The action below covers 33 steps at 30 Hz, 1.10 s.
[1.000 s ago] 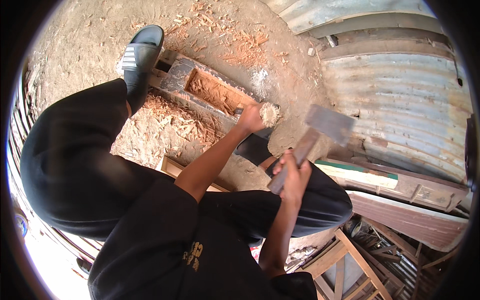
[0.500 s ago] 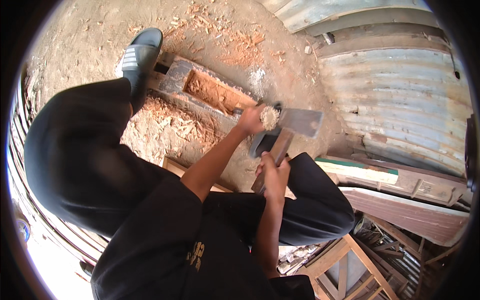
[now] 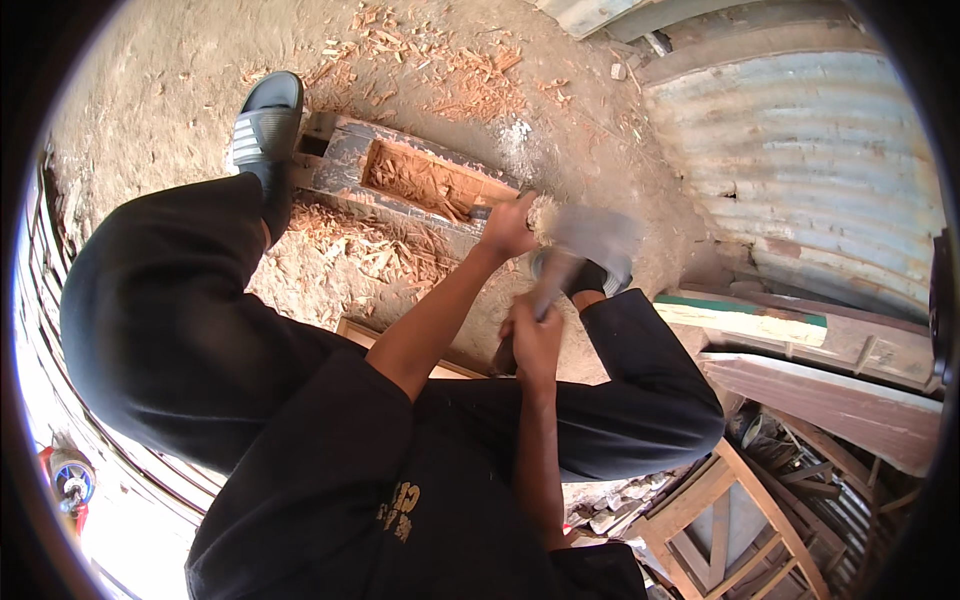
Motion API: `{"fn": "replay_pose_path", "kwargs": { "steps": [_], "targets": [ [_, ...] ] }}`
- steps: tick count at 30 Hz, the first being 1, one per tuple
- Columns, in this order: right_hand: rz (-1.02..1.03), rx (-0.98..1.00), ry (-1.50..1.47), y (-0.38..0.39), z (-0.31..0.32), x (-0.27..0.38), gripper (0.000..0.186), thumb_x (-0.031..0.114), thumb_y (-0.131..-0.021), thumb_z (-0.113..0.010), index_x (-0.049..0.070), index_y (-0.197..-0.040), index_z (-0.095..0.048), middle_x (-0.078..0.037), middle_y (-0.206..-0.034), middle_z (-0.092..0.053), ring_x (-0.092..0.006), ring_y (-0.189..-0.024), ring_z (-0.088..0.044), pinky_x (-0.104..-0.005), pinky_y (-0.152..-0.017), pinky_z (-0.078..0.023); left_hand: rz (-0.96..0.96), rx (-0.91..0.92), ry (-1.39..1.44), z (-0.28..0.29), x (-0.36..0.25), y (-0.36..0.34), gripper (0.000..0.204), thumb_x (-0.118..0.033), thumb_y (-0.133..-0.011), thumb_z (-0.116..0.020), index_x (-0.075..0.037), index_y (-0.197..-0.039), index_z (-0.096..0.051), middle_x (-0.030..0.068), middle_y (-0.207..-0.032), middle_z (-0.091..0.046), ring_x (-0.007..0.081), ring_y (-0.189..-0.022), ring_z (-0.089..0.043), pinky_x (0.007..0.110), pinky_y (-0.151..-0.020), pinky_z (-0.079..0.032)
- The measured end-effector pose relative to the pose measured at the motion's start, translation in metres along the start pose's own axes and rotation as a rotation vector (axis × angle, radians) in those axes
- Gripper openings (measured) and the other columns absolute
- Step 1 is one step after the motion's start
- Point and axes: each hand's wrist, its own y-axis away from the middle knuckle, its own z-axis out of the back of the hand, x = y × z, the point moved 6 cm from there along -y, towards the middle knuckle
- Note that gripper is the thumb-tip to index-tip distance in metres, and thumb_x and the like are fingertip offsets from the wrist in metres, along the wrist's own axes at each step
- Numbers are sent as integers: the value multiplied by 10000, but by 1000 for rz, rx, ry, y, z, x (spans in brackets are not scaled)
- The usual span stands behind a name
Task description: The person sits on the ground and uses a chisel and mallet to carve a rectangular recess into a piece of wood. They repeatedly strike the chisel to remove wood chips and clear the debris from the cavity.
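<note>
Timber block (image 3: 338,165): lies aslant on the earth floor (image 3: 170,110), upper left toward lower right. Face worn grey; long rectangular recess (image 3: 415,180) cut into it, reddish wood exposed, loose chips inside. Smaller dark slot (image 3: 313,147) near its left end.

Chisel (image 3: 481,212): dark blade slanting into the right end of the recess; butt of the handle frayed into pale fibres.

Left grip (image 3: 508,228): wrapped around the chisel handle, just below the frayed butt.

Right grip (image 3: 535,342): wrapped around the lower part of the wooden shaft of a hammer (image 3: 557,280). Hammer head broad, grey, blurred, right beside the frayed butt; contact cannot be told.

Surroundings: wood shavings (image 3: 370,245) heaped along the near side of the block, more scattered beyond it. White powdery patch (image 3: 517,145) past the far edge. Sandalled left foot (image 3: 268,120) at the block's left end. To the right, corrugated metal sheet (image 3: 810,170); below it, a brown panel (image 3: 830,405) and a wooden frame (image 3: 735,520).
</note>
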Motion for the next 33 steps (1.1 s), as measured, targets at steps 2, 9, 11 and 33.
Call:
{"fn": "replay_pose_path", "kwargs": {
  "steps": [2,9,11,33],
  "targets": [
    [-50,-9,-107,8,-3,7,127,107,-805,-565,6,-780,-492,-31,-569,-480,-121,-451,-478,-255,-427,-387,-9,0,-11,4,1,-1,523,-114,-586,-648,12,-1074,-507,227,-694,-579,398,-671,-574,446,-602,-464],
    [226,-176,-418,53,62,117,125,136,-842,-570,25,-860,-514,-20,-623,-486,-96,-476,-452,-249,-448,-405,-27,-25,-138,27,-35,2,549,-161,-594,-683,7,-1085,-505,228,-753,-597,393,-726,-585,431,-638,-473],
    [400,-279,-592,62,75,150,110,94,-830,-575,15,-853,-502,-27,-608,-470,-109,-449,-443,-252,-416,-392,2,-16,-134,25,-31,1,561,-165,-589,-685,9,-1091,-503,225,-761,-601,390,-730,-586,430,-640,-474],
    [-130,-111,-613,-9,30,7,95,79,-796,-535,36,-841,-463,-43,-649,-464,-127,-532,-453,-280,-492,-391,-3,206,59,77,-44,-6,598,-278,-731,-654,10,-1178,-379,195,-1068,-527,317,-1001,-524,369,-882,-426]
  ]
}}
